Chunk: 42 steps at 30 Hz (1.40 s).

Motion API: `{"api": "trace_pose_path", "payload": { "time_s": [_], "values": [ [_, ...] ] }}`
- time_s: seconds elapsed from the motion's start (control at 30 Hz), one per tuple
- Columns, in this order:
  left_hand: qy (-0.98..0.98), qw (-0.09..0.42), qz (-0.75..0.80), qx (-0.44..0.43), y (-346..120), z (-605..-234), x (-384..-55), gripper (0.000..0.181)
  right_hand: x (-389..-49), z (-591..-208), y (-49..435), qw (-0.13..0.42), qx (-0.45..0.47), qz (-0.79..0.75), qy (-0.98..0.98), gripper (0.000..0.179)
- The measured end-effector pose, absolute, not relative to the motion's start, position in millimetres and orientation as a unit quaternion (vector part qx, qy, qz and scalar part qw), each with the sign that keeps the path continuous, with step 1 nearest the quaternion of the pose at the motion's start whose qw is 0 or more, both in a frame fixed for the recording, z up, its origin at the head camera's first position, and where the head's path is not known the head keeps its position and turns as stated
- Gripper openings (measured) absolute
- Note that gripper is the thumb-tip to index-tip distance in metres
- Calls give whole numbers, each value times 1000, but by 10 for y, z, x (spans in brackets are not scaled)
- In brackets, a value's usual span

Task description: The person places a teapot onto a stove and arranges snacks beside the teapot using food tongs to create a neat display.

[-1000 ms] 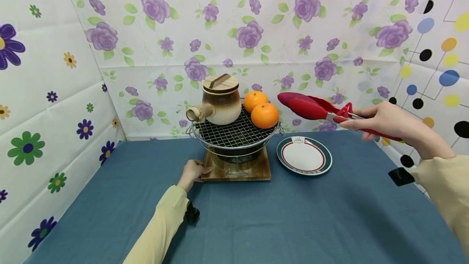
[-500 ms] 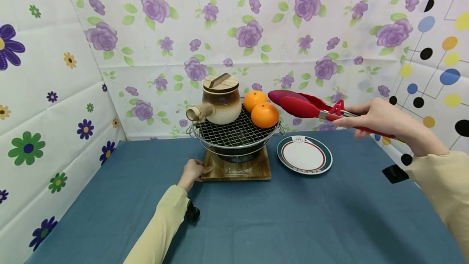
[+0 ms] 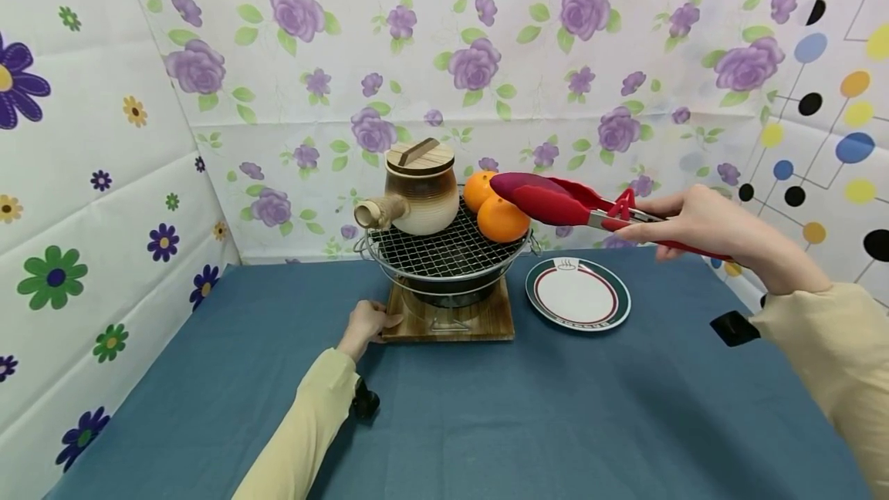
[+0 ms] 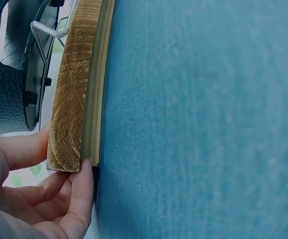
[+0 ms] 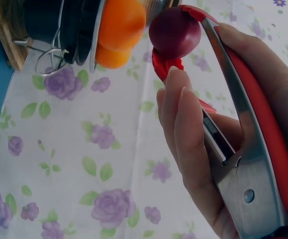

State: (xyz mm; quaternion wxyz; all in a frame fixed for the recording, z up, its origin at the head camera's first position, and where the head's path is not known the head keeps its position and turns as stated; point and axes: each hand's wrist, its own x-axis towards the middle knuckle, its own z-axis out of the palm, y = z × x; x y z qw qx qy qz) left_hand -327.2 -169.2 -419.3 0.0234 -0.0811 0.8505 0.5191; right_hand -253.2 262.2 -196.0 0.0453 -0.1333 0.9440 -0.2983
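In the head view my left hand (image 3: pixel 364 322) pinches the left front corner of a wooden board (image 3: pixel 496 322), thumb above and fingers below; the left wrist view shows the same grip on the board (image 4: pixel 74 84). My right hand (image 3: pixel 715 226) holds red and metal tongs (image 3: pixel 559 205). Between the tong heads sits a glossy purple, eggplant-like thing (image 3: pixel 510 185), its round end (image 5: pixel 174 32) seen in the right wrist view. This load overlaps the front orange (image 3: pixel 501 222) in the head view. Another orange (image 3: pixel 478 190) lies behind it on the wire grill (image 3: pixel 444 253).
A brown and cream clay pot (image 3: pixel 424 203) with a wooden lid and a side handle stands on the grill's left part. To the right, a white plate (image 3: pixel 576 292) with a green rim lies on the blue cloth (image 3: pixel 486 423). Patterned sheets (image 3: pixel 312 45) enclose the table.
My right hand has moved left with the tongs and the purple thing, from beside the oranges to over the front one. My left hand stays on the board.
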Motion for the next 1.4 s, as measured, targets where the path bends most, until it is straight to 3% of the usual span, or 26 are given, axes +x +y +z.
{"api": "trace_pose_path", "payload": {
  "time_s": [0.27,0.47,0.57,0.9,1.03,1.2,1.27,1.37,1.4],
  "values": [
    [850,24,520,-80,-1692,-4184,-3273,16,-2551,-1945,2489,57,-144,-296,943,77],
    [848,23,525,-75,-1691,-4194,-3277,42,-2568,-1957,2366,59,-160,-288,942,81],
    [847,21,527,-72,-1695,-4196,-3275,45,-2576,-1973,2301,58,-168,-290,940,81],
    [847,23,525,-76,-1697,-4198,-3271,22,-2591,-2000,2084,61,-195,-277,939,75],
    [847,20,526,-72,-1698,-4203,-3272,33,-2630,-2020,2000,69,-211,-278,934,75],
    [851,23,520,-77,-1699,-4209,-3272,20,-2679,-2073,1927,67,-233,-281,929,74],
    [854,21,514,-80,-1699,-4211,-3274,34,-2687,-2092,1902,72,-231,-283,928,75],
    [852,21,515,-86,-1694,-4214,-3295,20,-2700,-2115,1861,81,-226,-288,927,78],
    [853,20,515,-85,-1693,-4218,-3301,24,-2703,-2123,1847,83,-229,-290,926,76]
  ]
}}
